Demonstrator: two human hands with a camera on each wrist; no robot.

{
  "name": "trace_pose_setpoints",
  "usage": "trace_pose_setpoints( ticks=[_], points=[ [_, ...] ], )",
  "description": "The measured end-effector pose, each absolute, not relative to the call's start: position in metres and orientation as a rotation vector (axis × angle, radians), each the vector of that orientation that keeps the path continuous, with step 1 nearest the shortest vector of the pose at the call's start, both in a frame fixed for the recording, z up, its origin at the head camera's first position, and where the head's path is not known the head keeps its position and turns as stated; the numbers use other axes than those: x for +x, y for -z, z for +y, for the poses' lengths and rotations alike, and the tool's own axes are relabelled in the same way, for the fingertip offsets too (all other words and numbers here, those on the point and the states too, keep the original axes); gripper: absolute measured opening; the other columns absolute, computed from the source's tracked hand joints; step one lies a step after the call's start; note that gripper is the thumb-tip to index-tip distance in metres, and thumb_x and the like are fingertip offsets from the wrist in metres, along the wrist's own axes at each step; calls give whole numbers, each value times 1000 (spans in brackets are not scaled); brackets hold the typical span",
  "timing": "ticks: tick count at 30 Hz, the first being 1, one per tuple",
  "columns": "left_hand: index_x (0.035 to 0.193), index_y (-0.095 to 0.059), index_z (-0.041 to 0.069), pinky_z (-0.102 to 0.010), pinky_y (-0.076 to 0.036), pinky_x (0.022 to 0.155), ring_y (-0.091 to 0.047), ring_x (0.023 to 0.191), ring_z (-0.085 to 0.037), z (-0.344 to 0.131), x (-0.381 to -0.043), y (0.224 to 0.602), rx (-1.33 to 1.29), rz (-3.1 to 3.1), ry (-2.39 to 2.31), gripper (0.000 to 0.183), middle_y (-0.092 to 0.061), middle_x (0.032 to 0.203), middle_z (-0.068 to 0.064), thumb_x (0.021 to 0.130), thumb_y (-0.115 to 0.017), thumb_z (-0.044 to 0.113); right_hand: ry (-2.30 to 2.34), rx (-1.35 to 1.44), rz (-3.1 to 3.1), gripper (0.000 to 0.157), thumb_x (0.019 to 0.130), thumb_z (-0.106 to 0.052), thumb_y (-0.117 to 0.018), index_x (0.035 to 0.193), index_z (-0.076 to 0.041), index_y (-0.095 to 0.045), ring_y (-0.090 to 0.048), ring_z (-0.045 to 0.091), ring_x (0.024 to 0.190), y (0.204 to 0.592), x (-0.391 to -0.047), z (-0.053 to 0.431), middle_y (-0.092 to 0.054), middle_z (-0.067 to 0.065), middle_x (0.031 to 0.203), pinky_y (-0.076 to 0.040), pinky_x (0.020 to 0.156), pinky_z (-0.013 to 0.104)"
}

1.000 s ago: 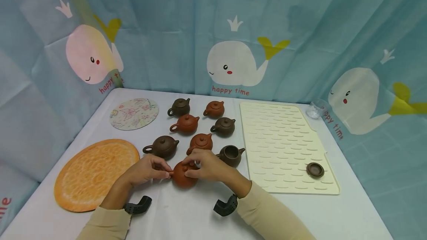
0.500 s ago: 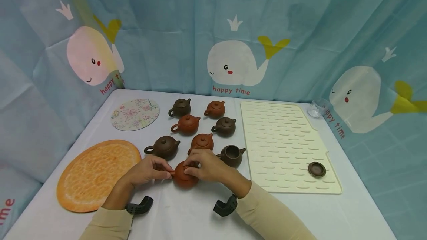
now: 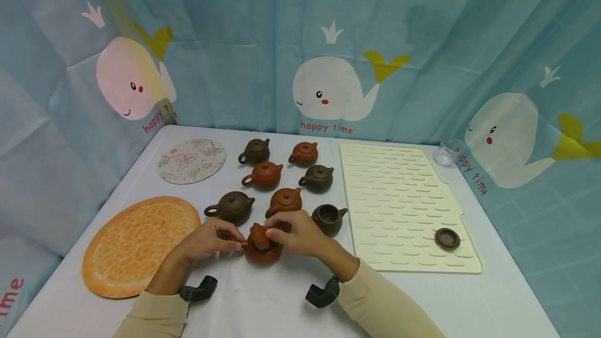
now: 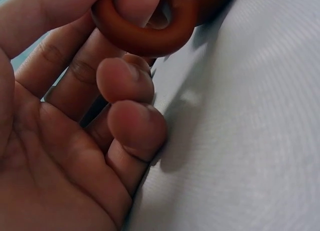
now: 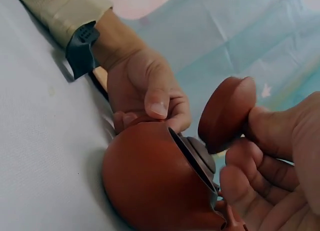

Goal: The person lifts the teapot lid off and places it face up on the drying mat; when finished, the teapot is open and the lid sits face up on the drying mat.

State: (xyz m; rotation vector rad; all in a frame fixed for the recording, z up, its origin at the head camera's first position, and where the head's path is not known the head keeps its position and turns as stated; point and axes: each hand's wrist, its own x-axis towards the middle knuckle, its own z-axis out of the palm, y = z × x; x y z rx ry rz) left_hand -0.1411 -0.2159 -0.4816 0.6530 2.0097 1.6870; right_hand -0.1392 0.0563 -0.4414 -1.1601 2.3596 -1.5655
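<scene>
A red-brown clay teapot [image 3: 264,258] stands on the white table in front of the person. My left hand [image 3: 212,239] pinches its looped handle [image 4: 150,40] between thumb and finger, with the other fingers curled below. My right hand [image 3: 300,234] holds the teapot's lid [image 5: 227,113] by the knob, tilted and raised just above the dark opening. In the right wrist view the teapot body [image 5: 150,176] shows the uncovered rim, and lid and pot are apart. The fingers hide the knob.
Several lidded teapots, such as a dark one [image 3: 233,207] and a red one [image 3: 286,201], stand close behind. A lidless dark teapot [image 3: 327,219] is by the cream mat [image 3: 394,202], which bears a dark lid [image 3: 447,239]. Also there: a bread-print mat [image 3: 141,244], a floral mat [image 3: 192,161], a clear cup [image 3: 447,153].
My right hand has lifted the lid off the red-brown teapot and tilted it, uncovering the opening. My left hand keeps its pinch on the handle.
</scene>
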Motion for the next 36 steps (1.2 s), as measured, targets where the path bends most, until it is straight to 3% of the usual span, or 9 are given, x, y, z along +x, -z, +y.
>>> trace_pose_setpoints(
  ticks=[7,12,14,19,23,26,30,36],
  points=[
    [97,-71,-7,-25,-47,62,-64,78,-17,-215,-141,481,654,2012,-1683,18,-70,90,-18,84,-73,5,1837,-782,2055,8,86,0,-64,92,1,-68,-66,21,64,441,-137,63,-68,8,76,-55,63,39],
    [97,-70,-7,-25,-46,61,-64,77,-16,-216,-141,480,658,2007,-1687,18,-69,91,-19,84,-73,5,1998,-633,1821,9,83,6,-57,91,3,-60,-64,24,65,439,-136,66,-64,11,76,-55,64,39],
    [97,-70,-7,-25,-47,62,-65,78,-17,-216,-141,480,658,1997,-1695,18,-69,91,-19,84,-73,4,2065,-603,1699,15,82,8,-53,96,3,-56,-62,23,66,439,-136,68,-60,11,77,-54,63,36],
    [98,-69,-9,-25,-49,64,-66,81,-18,-216,-141,481,683,1969,-1718,17,-69,92,-19,84,-72,1,2190,-602,1309,47,84,11,-43,131,1,-45,-58,20,64,439,-135,71,-59,14,105,-49,59,28],
    [97,-69,-9,-25,-47,60,-65,78,-16,-217,-141,481,689,1965,-1722,16,-69,92,-20,84,-71,0,2225,-664,1065,58,84,14,-35,135,-8,-52,-60,18,66,437,-133,75,-59,15,116,-50,61,26],
    [98,-69,-8,-26,-46,57,-64,75,-15,-217,-141,481,680,1972,-1717,16,-69,92,-19,84,-72,1,2231,-733,992,55,86,13,-32,129,-10,-58,-62,18,69,434,-132,77,-61,15,111,-51,64,27],
    [98,-69,-8,-26,-45,55,-62,72,-13,-218,-141,481,679,1976,-1719,16,-69,92,-19,84,-71,1,2225,-780,1005,48,91,5,-33,132,-9,-53,-62,17,72,429,-131,83,-61,10,102,-50,66,27],
    [98,-69,-9,-24,-46,56,-66,76,-17,-217,-140,483,704,1949,-1748,16,-69,92,-21,85,-71,-1,2271,-756,1133,31,96,-11,-56,126,-9,-50,-58,20,72,417,-127,98,-62,11,99,-49,64,27]
  ],
)
